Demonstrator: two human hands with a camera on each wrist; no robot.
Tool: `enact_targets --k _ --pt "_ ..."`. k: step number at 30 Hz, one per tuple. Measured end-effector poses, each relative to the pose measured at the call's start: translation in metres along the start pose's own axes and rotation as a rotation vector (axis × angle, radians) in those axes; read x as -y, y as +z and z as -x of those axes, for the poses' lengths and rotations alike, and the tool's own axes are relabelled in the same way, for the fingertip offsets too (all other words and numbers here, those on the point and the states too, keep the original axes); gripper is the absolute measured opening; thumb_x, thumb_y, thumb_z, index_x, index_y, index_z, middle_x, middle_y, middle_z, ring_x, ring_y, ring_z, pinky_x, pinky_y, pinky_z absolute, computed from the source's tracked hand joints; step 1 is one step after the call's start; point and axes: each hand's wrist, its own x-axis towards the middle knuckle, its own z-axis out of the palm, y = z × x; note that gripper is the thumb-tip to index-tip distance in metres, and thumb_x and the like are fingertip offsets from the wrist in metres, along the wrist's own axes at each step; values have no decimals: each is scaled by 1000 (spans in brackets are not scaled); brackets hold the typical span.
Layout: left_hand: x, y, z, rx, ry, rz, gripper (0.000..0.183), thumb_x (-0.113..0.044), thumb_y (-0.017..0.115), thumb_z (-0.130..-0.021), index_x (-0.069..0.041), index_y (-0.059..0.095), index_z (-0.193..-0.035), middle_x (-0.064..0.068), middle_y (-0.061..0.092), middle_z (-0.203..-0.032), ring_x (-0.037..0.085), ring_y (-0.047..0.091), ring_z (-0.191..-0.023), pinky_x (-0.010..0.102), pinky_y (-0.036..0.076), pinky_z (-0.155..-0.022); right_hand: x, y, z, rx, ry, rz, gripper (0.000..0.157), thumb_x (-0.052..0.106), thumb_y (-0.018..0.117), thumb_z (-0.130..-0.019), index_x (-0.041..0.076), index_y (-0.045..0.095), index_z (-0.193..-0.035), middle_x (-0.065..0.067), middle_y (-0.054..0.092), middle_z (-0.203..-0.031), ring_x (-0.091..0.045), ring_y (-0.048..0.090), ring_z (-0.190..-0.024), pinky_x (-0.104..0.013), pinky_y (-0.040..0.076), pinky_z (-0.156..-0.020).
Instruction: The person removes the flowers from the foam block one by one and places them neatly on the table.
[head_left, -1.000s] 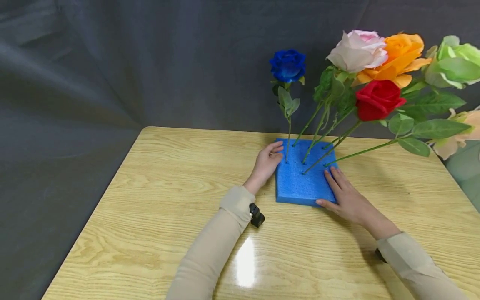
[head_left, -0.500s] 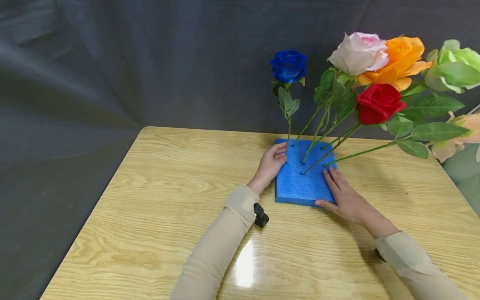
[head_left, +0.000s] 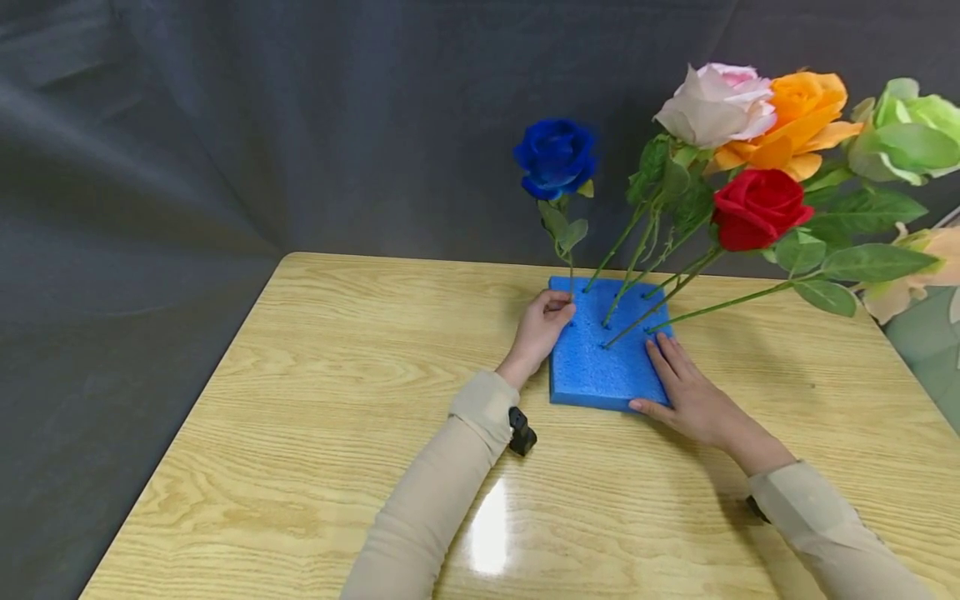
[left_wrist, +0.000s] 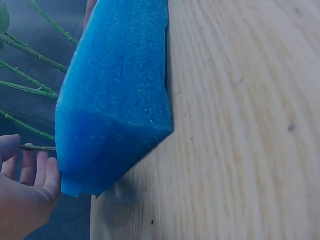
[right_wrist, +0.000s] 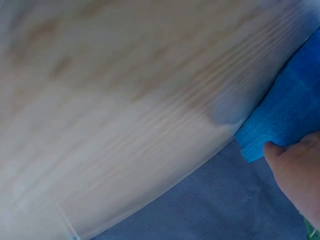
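Observation:
My left hand point(head_left: 542, 329) pinches the thin stem of a blue rose point(head_left: 556, 158) between thumb and fingertips, low over the left part of a blue foam block point(head_left: 607, 379). In the left wrist view the rose's stem point(left_wrist: 40, 147) runs from my fingers to the face of the foam block point(left_wrist: 115, 85). My right hand point(head_left: 701, 400) rests with spread, straight fingers on the block's right edge, its thumb at the front corner. In the right wrist view the right hand's thumb point(right_wrist: 274, 150) lies against the foam.
Other flowers stand in the block and lean right: a pale pink rose point(head_left: 716, 107), an orange flower point(head_left: 806, 117), a red rose point(head_left: 761, 208), a light green one point(head_left: 911, 133) and a peach one point(head_left: 911, 267). A dark cloth point(head_left: 375, 125) hangs behind the wooden table point(head_left: 337, 375).
My left hand has moved right onto the rose's stem and taken hold of it. The blue rose's head has shifted left and down. My right hand has stayed on the block.

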Motion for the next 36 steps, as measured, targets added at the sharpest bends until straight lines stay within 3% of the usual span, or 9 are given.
enact_targets --k 4,8,11,19,28,36 --pt "4 -1 -1 -30 30 15 23 -10 56 -96 3 59 -116 19 61 -119 29 59 -108 27 52 -88 1 -1 0 16 3 8 95 49 57 -92 -1 5 -153 -27 -1 -159 -42 -4 -147 -65 18 -112" --pt "12 -4 -3 -53 110 34 19 -13 59 -95 -1 61 -109 12 64 -110 20 61 -98 24 53 -84 1 -2 -1 16 0 12 95 49 57 -92 -1 5 -152 -27 -1 -158 -43 -3 -147 -64 18 -113" --pt "15 -6 -4 -63 132 66 15 -14 60 -95 -3 62 -105 8 65 -105 13 61 -92 22 53 -80 2 -2 -1 16 2 11 95 50 57 -92 -1 5 -153 -27 -1 -158 -42 -4 -147 -64 18 -113" --pt "7 -3 -1 -114 42 141 17 -3 56 -94 8 57 -108 23 60 -113 26 62 -96 31 55 -83 4 -2 -1 18 4 14 95 50 56 -92 -2 6 -152 -28 0 -158 -44 -2 -147 -64 18 -113" --pt "6 -5 1 -113 13 187 11 -4 55 -96 4 54 -103 16 58 -109 37 61 -106 32 56 -89 6 -3 -1 27 9 16 95 50 56 -92 -2 5 -152 -28 -1 -158 -43 -3 -147 -64 18 -113" --pt "3 -7 0 -128 24 279 12 -6 53 -97 2 51 -105 4 54 -99 40 58 -111 40 52 -97 6 -2 0 25 13 34 95 51 56 -92 -3 6 -152 -28 0 -158 -43 -3 -147 -62 15 -115"
